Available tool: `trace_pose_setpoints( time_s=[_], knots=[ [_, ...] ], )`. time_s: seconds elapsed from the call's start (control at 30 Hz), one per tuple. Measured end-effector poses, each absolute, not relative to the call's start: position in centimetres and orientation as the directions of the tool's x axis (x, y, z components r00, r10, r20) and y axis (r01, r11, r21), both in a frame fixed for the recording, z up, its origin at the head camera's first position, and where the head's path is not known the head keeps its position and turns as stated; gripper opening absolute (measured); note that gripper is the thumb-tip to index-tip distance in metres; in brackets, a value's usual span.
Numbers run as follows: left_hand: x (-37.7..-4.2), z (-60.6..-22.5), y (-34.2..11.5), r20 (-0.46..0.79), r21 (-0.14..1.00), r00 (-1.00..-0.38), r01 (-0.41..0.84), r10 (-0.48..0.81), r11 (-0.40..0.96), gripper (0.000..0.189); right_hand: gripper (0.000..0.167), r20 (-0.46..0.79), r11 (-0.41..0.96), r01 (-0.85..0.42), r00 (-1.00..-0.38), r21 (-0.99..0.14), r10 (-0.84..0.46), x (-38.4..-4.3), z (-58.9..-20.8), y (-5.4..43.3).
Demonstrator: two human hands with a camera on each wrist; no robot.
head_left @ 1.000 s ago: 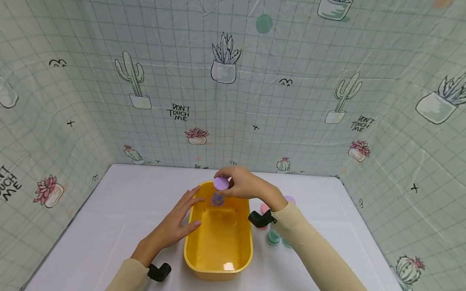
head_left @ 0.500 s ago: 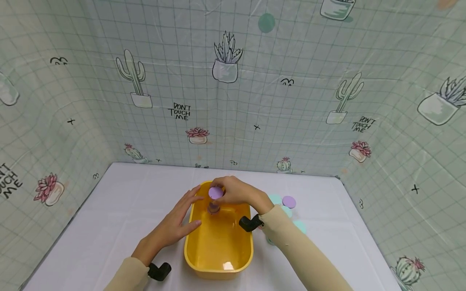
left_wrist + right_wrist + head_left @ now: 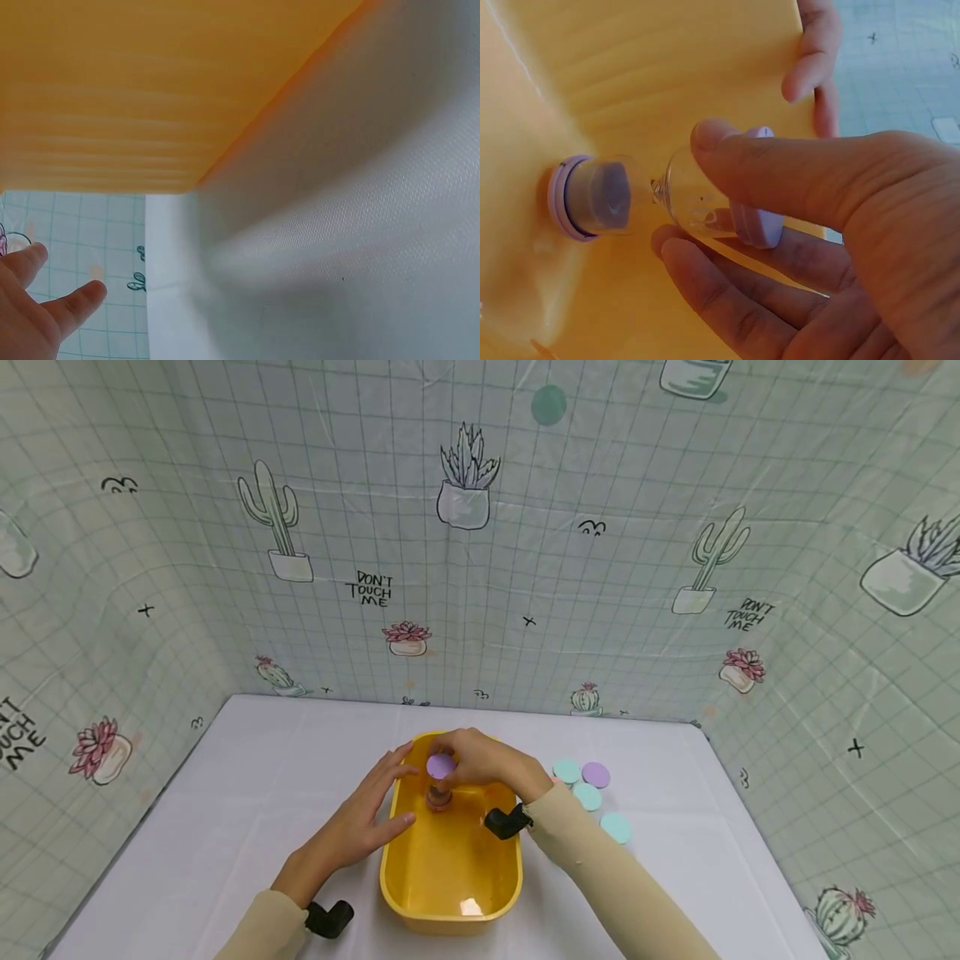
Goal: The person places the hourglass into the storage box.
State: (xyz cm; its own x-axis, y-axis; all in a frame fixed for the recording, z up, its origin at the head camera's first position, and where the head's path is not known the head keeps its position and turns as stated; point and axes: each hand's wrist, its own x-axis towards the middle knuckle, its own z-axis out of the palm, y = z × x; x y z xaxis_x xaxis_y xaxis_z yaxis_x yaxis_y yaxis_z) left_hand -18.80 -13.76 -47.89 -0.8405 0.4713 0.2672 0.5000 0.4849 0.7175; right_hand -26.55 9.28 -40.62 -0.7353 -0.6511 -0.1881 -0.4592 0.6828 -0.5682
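Observation:
A small sand timer [image 3: 441, 767] with lilac caps stands upright inside the yellow plastic bin [image 3: 450, 920], near its far left corner. My right hand [image 3: 487, 762] reaches in over the far right side and holds the timer around its upper bulb, thumb on one side and fingers on the other. In the right wrist view the glass hourglass [image 3: 613, 196] has its lower cap against the bin's floor, with greyish-purple sand in the lower bulb. My left hand [image 3: 367, 822] rests along the bin's left rim with fingers spread and straight.
To the right of the bin stand several more timers, partly behind my right sleeve: one with a purple top [image 3: 596, 775] and others with mint tops [image 3: 616, 827]. A white cloth covers the table [image 3: 262, 760]; a cactus-print curtain [image 3: 480, 568] surrounds it.
My right hand has lowered the purple timer deeper into the bin and slightly left and nearer. The timers at the right have become more visible as the arm shifted. The left hand stays put.

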Motion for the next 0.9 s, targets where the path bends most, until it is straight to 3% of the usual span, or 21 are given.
trace_pose_setpoints(
  time_s=[0.53,0.9],
  knots=[
    [-18.8,-48.0,-13.9,0.288,0.723,-0.834,0.511,0.47,0.465,0.055,0.034,-0.201,0.701,-0.478,-0.732,-0.53,-0.651,-26.5,-41.3,8.6],
    [-18.9,-48.2,-14.1,0.297,0.715,-0.825,0.526,0.481,0.461,0.055,0.031,-0.198,0.675,-0.456,-0.725,-0.58,-0.66,-26.8,-42.0,8.5]
  ],
)
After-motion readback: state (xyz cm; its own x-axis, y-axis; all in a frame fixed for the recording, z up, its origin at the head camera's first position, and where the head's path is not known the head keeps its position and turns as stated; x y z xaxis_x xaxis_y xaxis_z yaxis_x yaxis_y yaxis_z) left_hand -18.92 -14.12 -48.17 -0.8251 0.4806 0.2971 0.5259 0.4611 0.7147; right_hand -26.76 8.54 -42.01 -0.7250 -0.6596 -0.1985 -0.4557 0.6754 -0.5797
